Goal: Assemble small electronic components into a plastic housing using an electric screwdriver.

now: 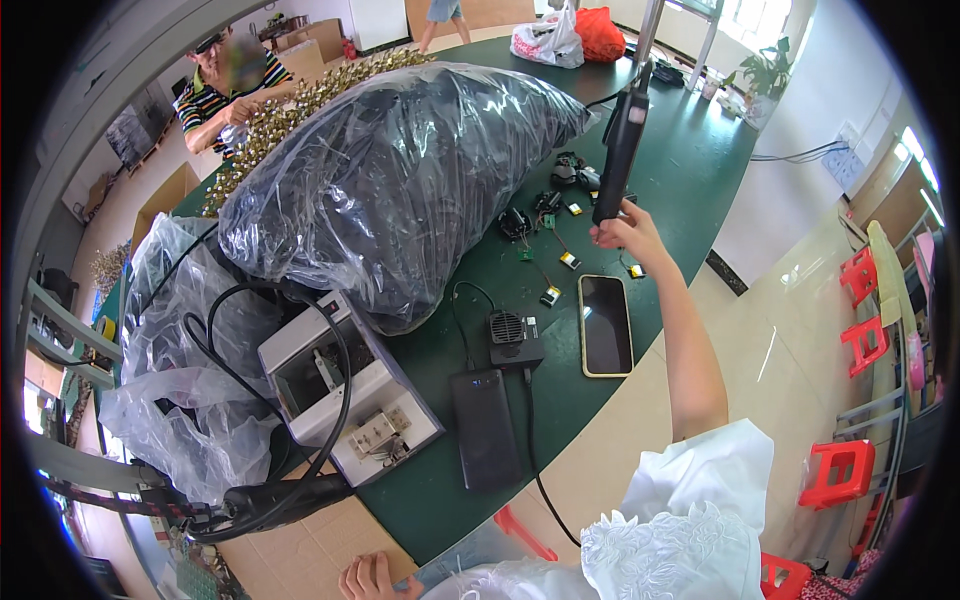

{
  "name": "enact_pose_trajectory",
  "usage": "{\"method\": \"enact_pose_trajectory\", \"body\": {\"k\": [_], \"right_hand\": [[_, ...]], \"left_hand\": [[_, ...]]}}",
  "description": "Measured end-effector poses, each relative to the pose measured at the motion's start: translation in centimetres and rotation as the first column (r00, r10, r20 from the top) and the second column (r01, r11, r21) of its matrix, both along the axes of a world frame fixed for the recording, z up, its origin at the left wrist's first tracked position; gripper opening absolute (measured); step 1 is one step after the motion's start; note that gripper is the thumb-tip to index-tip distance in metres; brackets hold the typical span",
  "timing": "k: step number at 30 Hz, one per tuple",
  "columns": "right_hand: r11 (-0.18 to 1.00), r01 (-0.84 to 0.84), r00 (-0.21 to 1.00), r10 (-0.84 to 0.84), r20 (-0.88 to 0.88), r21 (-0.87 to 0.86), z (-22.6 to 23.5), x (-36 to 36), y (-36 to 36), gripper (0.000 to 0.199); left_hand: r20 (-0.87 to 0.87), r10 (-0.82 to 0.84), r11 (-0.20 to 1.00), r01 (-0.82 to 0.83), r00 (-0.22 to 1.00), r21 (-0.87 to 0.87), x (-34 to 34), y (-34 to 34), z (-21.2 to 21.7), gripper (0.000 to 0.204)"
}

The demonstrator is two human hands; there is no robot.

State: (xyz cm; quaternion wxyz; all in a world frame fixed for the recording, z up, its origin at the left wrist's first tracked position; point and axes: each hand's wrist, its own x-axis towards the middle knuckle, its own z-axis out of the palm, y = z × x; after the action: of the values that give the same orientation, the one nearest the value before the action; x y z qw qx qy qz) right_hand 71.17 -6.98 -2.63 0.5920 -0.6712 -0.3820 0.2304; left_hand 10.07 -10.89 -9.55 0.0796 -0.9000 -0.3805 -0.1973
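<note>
Two hands show: the right hand has its grip closed around the lower end of a hanging black electric screwdriver above the green surface, near small circuit parts; the left hand rests low, grip unclear.

1. The left hand is cut off by the lower edge; only knuckles and part of the fingers show, so its grip cannot be told.
2. The tip of the black hanging power screwdriver is hidden behind the right hand.
3. The small black and yellow parts are too small to identify.
4. The big clear plastic bag of dark pieces hides the green table beneath it.
5. The face of the person in a striped shirt is blurred.
</note>
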Motion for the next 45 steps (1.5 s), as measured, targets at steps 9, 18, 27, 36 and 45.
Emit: {"method": "enact_pose_trajectory", "body": {"k": [9,18,27,36,45], "right_hand": [[0.985,-0.152,0.965,0.165,-0.204,0.081,5.5,-8.3,-1.6,0.025],[0.910,-0.380,0.871,0.412,-0.268,0.167,6.3,-20.0,-3.8,0.035],[0.901,-0.431,0.838,0.421,-0.348,0.053,7.4,-31.0,-5.5,0.024],[0.841,-0.530,0.807,0.539,-0.241,0.107,6.9,-35.2,-5.2,0.022],[0.847,-0.518,0.782,0.525,-0.335,0.118,7.9,-36.8,-4.1,0.031]], "left_hand": [[0.009,-0.005,1.000,0.004,1.000,0.017,-0.2,-0.2,-0.6,0.045],[0.528,-0.034,0.840,0.311,0.848,-0.446,2.9,1.0,5.2,0.038],[0.807,0.278,0.113,0.817,0.521,-0.566,11.5,4.5,10.8,0.039],[0.718,0.294,-0.017,0.754,0.631,-0.656,8.4,5.6,11.3,0.029],[0.518,0.720,-0.532,0.847,0.461,-0.014,6.7,6.9,8.5,0.035]]}}
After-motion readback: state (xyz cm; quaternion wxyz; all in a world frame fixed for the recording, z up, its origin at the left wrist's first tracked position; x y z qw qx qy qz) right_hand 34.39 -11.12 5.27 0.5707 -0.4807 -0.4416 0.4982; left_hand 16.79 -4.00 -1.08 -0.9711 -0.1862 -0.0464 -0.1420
